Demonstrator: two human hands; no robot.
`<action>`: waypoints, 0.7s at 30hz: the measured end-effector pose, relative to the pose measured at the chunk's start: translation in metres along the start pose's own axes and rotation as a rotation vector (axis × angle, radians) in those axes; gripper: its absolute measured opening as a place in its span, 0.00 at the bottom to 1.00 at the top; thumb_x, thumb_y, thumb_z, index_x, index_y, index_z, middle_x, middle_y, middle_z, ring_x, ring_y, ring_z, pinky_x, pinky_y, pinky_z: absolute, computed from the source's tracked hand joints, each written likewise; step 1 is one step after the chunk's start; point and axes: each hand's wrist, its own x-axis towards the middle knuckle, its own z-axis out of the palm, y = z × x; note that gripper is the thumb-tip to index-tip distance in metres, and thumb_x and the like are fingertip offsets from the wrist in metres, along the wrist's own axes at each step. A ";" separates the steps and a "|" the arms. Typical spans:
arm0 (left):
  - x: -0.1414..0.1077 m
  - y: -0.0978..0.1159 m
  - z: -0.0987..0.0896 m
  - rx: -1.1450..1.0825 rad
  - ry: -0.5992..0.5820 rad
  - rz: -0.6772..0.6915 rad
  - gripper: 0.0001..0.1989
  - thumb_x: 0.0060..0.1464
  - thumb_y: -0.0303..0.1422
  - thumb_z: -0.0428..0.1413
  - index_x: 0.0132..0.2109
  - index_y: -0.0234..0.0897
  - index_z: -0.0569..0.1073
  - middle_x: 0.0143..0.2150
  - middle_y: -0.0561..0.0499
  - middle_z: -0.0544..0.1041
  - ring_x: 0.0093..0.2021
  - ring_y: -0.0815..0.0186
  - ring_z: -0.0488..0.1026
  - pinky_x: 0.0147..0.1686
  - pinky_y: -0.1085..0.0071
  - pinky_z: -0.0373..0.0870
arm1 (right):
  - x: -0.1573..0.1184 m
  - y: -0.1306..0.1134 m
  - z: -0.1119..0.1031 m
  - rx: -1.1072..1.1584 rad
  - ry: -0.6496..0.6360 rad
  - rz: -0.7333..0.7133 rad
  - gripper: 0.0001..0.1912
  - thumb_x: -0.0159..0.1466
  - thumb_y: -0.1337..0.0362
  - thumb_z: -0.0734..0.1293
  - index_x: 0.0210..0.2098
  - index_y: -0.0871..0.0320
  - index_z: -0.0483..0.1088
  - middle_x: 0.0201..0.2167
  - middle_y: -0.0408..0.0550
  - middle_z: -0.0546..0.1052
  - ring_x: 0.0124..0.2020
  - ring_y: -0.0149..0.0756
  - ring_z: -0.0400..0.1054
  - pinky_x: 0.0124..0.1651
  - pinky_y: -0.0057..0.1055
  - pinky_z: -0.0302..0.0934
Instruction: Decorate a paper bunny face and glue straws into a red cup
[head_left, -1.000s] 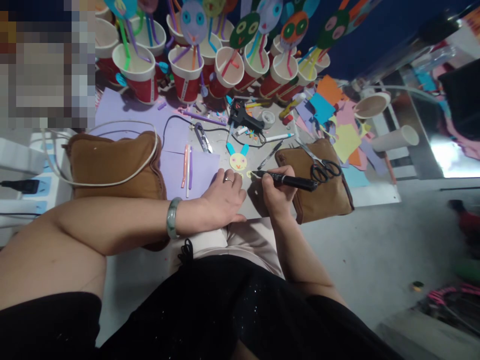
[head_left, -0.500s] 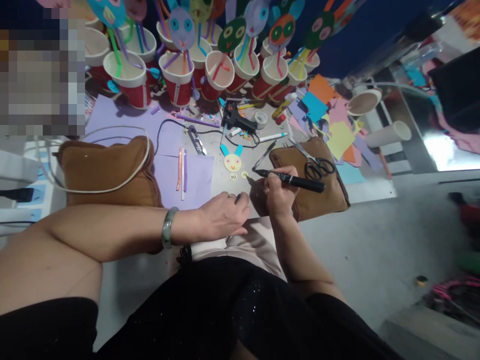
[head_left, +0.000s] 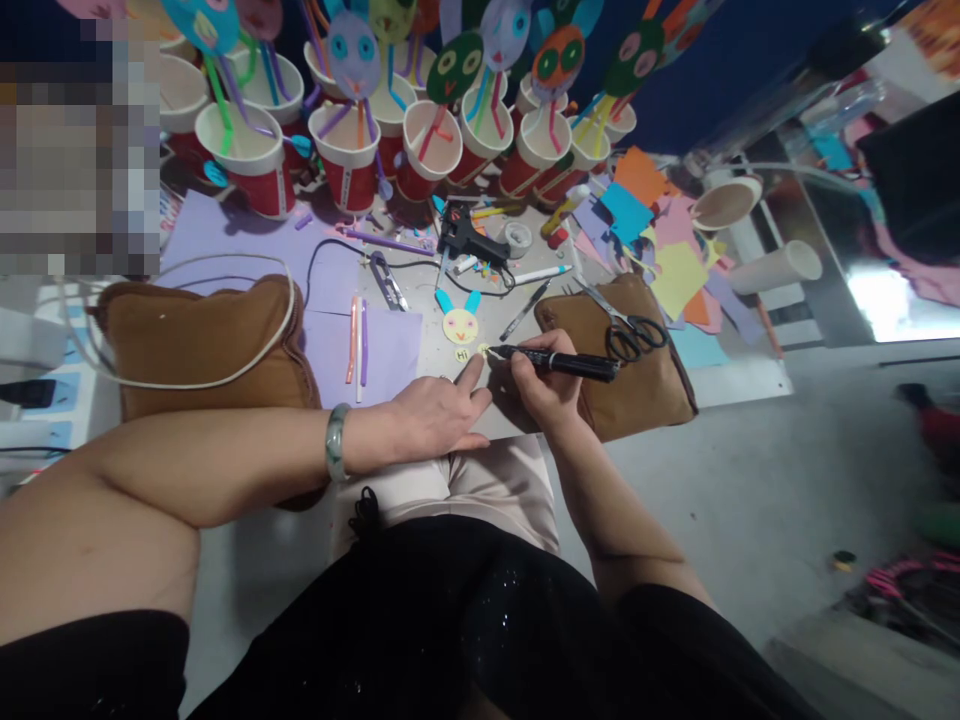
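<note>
In the head view, my right hand (head_left: 549, 388) grips a black marker (head_left: 596, 366), its tip down at a small yellow paper circle (head_left: 483, 350). My left hand (head_left: 439, 415) lies on the table with the index finger stretched out to that circle's near edge; it holds nothing. Beside it is another small yellow circle (head_left: 461, 355) with "Hi" written on it. Just above lies a yellow paper rabbit face (head_left: 460, 327) with blue ears. Three straws (head_left: 358, 345), orange, white and purple, rest on purple paper (head_left: 397, 345) to the left.
Red paper cups (head_left: 345, 170) with straw-mounted paper faces line the back. A black glue gun (head_left: 469, 235), tape roll (head_left: 517, 238), box cutter (head_left: 388, 282) and black pen (head_left: 525, 310) lie before them. Scissors (head_left: 630, 330) rest on a right brown pouch (head_left: 660, 395); another pouch (head_left: 202, 350) sits left.
My right hand has brought the marker left and its tip down onto the small yellow circle. My left index finger has straightened out from a curl to the circle's edge.
</note>
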 end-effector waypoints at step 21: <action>0.001 -0.002 -0.005 -0.039 -0.022 -0.032 0.33 0.66 0.53 0.48 0.65 0.32 0.66 0.75 0.27 0.51 0.40 0.56 0.79 0.30 0.65 0.67 | 0.006 -0.009 -0.003 -0.103 -0.085 -0.091 0.07 0.63 0.58 0.69 0.36 0.53 0.68 0.27 0.41 0.74 0.26 0.32 0.66 0.29 0.31 0.63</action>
